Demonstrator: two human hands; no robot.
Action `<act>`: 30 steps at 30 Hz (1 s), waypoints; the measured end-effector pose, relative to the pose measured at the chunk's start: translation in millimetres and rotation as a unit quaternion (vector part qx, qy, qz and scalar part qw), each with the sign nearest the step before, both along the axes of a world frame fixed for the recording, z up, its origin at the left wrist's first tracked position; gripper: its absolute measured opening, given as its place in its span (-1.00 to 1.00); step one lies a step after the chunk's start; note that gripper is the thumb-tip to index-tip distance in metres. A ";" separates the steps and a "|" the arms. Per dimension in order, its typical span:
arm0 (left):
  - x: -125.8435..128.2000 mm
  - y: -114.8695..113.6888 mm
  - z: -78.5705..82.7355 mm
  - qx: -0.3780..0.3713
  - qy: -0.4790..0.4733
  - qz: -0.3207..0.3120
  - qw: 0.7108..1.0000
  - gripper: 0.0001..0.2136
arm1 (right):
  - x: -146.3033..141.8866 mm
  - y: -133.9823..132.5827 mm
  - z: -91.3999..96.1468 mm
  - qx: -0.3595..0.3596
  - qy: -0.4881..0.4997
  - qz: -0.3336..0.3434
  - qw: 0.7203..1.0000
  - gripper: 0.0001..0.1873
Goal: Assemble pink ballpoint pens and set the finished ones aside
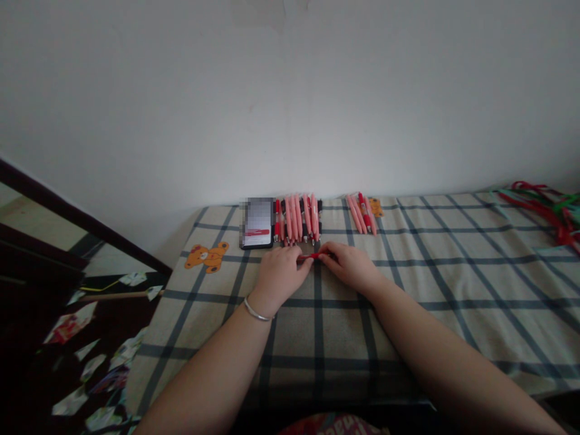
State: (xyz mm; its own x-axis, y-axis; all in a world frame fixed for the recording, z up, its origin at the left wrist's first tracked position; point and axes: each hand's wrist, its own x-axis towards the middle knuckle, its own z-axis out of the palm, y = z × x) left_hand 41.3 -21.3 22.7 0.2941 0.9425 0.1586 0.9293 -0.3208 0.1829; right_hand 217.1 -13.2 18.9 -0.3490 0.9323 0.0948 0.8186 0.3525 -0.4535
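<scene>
My left hand (278, 275) and my right hand (351, 266) rest on a checked cloth (317, 326), knuckles up, fingers curled. Between them they pinch a small red pen (310, 256), each hand gripping one end. A silver bangle (256, 311) sits on my left wrist. Just beyond the hands lies a row of several pink and red pens (299, 219) side by side. A smaller bunch of pink and red pens (361, 213) lies to their right.
A phone (257, 223) with a lit screen lies left of the pen row. Bear prints (206, 256) mark the cloth. Red and green cords (544, 205) lie at the far right. Paper scraps (90, 356) litter the dark floor at left. A white wall stands behind.
</scene>
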 end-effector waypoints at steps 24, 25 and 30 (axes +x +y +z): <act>-0.8 0.1 -1.1 0.004 -0.001 -0.006 1.000 -0.73 | 1.1 0.5 -4.8 0.009 0.027 0.009 1.000 -0.86; -0.9 0.3 -1.3 0.005 -0.001 -0.007 1.000 -0.73 | 1.0 0.1 -4.7 0.010 0.025 0.008 1.000 -0.85; -2.1 0.9 -3.0 0.016 -0.008 -0.019 1.000 -0.73 | 0.7 -1.1 -2.7 0.005 0.020 0.000 1.000 -0.80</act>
